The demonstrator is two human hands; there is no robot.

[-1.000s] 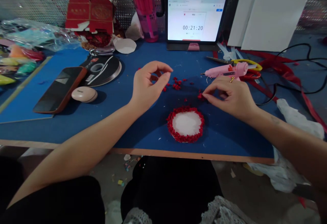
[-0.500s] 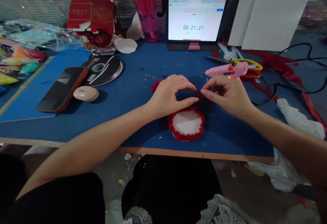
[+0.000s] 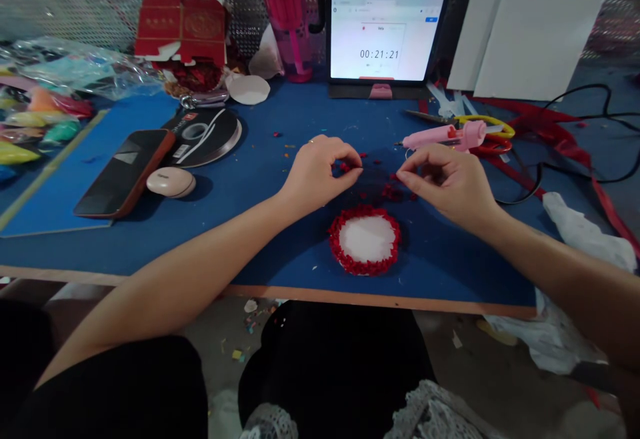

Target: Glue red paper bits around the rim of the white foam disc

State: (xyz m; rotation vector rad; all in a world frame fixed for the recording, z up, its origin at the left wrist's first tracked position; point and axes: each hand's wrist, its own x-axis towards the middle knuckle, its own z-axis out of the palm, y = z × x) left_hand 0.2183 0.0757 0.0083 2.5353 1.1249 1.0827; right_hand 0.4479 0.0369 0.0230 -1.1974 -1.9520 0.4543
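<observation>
My left hand (image 3: 320,171) is closed in a pinch, thumb and fingertips together; what they hold, if anything, is too small to make out. Opposite it, my right hand (image 3: 447,179) is also pinched, with a small red piece (image 3: 393,177) showing at its fingertips. Between and below the hands lie several loose red bits (image 3: 391,192) on the blue table. Nearer my body rests a round white disc (image 3: 367,239), its rim covered all round with red pieces and its middle bare white.
A pink glue gun (image 3: 445,137) lies beyond my right hand, beside yellow-handled scissors (image 3: 493,125). A tablet (image 3: 385,39) stands at the back near a pink bottle (image 3: 295,32). Left are a phone (image 3: 125,172), a pale mouse-shaped case (image 3: 171,182) and a ribbon spool (image 3: 207,137).
My left hand has drawn back to the left and its thumb and fingers have closed together. My right hand has shifted slightly right. Loose red bits between the hands now show.
</observation>
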